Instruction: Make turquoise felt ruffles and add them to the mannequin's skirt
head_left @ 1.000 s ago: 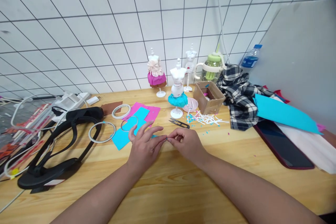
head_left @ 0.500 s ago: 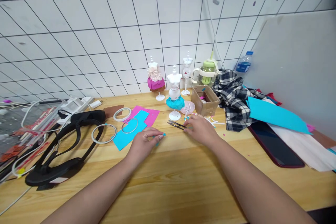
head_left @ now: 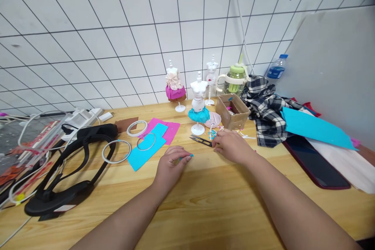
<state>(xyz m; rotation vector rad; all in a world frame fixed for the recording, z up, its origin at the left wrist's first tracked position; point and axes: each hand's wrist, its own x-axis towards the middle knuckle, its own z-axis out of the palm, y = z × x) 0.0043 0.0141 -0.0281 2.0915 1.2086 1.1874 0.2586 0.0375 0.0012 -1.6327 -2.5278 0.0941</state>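
My left hand (head_left: 172, 166) is closed in a pinch on a small blue scrap (head_left: 191, 155) above the wooden table. Black thread snips (head_left: 201, 140) lie flat on the wood, blades pointing left. Just right of their handle end rests my right hand (head_left: 231, 145), its fingers loosely curled and slightly apart, apparently gripping nothing; the palm side is hidden. Behind the snips stands a white mini dress form (head_left: 198, 90) with a gathered blue skirt piece (head_left: 199, 115) around its lower part. Blue and white scraps (head_left: 213, 134) lie by the right hand.
Left: blue sheet (head_left: 143, 155), pink sheet (head_left: 172, 132), tape rolls (head_left: 137, 128), black headset (head_left: 58, 197). Behind: dressed mini form (head_left: 175, 88), bare form (head_left: 211, 74), pink dish (head_left: 216, 119), cardboard box (head_left: 234, 119), lidded cup (head_left: 236, 78). Right: plaid cloth (head_left: 265, 125), phone (head_left: 318, 164).
My right hand has shifted right, off the snips, which stay in place with more of their handle showing. My left hand has moved a little right with the blue scrap. The view has shifted slightly.
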